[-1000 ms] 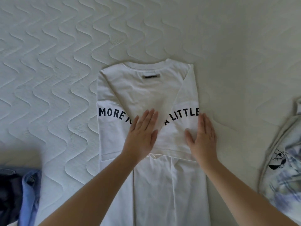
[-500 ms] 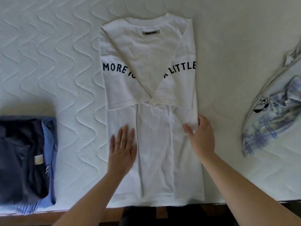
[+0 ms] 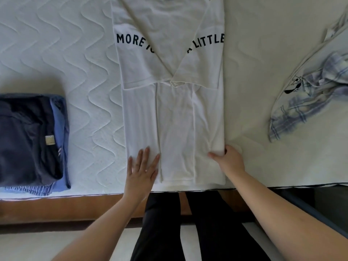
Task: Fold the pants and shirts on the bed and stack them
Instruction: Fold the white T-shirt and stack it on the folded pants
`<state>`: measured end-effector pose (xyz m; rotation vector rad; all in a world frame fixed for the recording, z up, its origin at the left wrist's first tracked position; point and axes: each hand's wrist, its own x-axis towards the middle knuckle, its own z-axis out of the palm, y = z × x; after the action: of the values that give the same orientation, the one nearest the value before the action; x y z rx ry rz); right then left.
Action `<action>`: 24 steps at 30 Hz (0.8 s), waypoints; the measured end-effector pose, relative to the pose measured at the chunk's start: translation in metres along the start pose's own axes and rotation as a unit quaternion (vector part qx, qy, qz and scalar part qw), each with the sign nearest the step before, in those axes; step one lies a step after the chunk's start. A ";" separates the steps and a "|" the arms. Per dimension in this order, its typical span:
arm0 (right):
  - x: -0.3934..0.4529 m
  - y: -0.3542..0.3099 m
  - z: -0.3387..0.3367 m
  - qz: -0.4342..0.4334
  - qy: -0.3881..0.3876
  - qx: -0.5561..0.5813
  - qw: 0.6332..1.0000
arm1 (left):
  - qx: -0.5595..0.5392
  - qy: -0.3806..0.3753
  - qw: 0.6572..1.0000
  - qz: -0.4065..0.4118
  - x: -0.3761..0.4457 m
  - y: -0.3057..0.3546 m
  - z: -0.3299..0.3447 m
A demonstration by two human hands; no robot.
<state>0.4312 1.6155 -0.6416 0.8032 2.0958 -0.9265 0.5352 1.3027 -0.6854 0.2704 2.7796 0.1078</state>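
White quilted bedding with a wavy stitch pattern covers the bed (image 3: 88, 76), and along its near edge a wooden frame (image 3: 56, 202) is seen. Laid out in the middle of the bed, reaching down to the near edge, is the white T-shirt (image 3: 175, 117), with both sides and both sleeves folded in over the middle so that a long narrow strip is formed; dark lettering reading "MORE" and "A LITTLE" is broken up by the folded sleeves. On the shirt's near left corner the left hand (image 3: 141, 172) is laid flat, fingers straight and spread, pressed onto the fabric. At the shirt's near right edge the right hand (image 3: 228, 161) is placed, its thumb set on top of the cloth and the fingers curled under the edge, so the fabric is pinched there and slightly bunched. Toward the bed's left edge, near the front, a stack of folded clothes (image 3: 30, 140) is seen, a dark navy piece lying on top of light blue ones. Toward the right edge a crumpled garment (image 3: 308, 95) is spread unfolded, pale with a blue check and a small black cartoon print. Below the bed's near edge, the person's dark-clad legs (image 3: 188, 227) are visible.
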 end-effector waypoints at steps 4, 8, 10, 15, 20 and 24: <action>-0.019 0.013 0.005 0.007 -0.007 -0.037 0.999 | -0.008 0.000 1.000 -0.013 -0.011 -0.002 -0.010; -0.043 0.041 0.025 0.011 0.019 -0.007 1.000 | -0.166 0.017 0.956 -0.240 -0.025 -0.003 -0.017; -0.050 0.052 0.035 0.018 0.026 0.024 0.999 | -0.286 0.023 0.890 -0.355 -0.032 -0.011 -0.018; -0.052 0.067 0.035 0.064 0.022 0.156 0.985 | -0.338 -0.046 0.866 -0.366 -0.035 -0.035 -0.024; -0.065 0.072 0.037 0.081 0.016 0.332 0.940 | -0.439 -0.087 0.821 -0.353 -0.045 -0.038 -0.034; -0.076 0.088 0.045 0.055 0.055 0.313 0.947 | -0.504 -0.067 0.777 -0.370 -0.062 -0.034 -0.032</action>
<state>0.5553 1.6092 -0.6362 1.2982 1.8239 -1.5461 0.5753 1.2554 -0.6383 -1.0103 2.0738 1.2260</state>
